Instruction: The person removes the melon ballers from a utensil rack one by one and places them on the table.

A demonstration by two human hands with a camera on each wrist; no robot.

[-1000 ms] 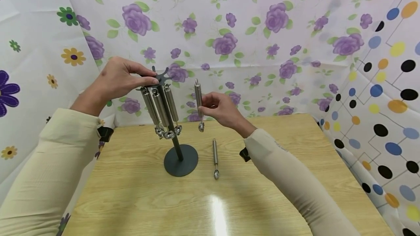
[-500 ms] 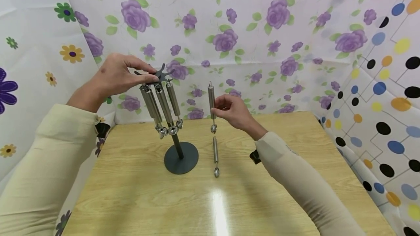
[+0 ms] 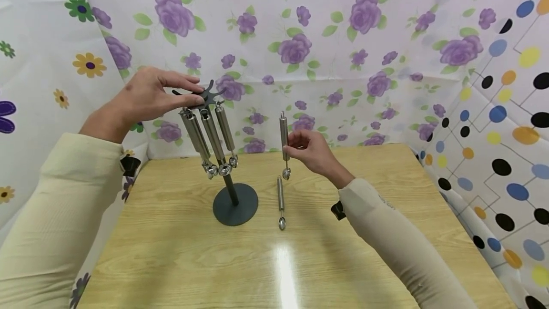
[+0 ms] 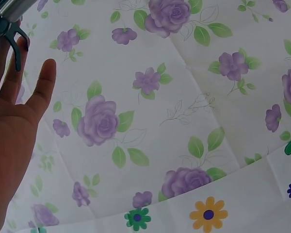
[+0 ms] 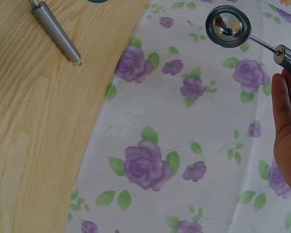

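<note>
Steady rack with left hand (clamped on its top); hold scoop upright, pinched low on handle in right hand.

Pinched on the lower handle by the right hand, a shiny metal scoop, nearly upright in the air, cylindrical handle above, thin neck and round bowl below; to its left, a dark stand, round base flat on the wooden table, hooked top between thumb and fingers of the left hand; on its hooks, several hanging scoops, bowls down; right of the base, a lying scoop, bowl toward the viewer.
</note>
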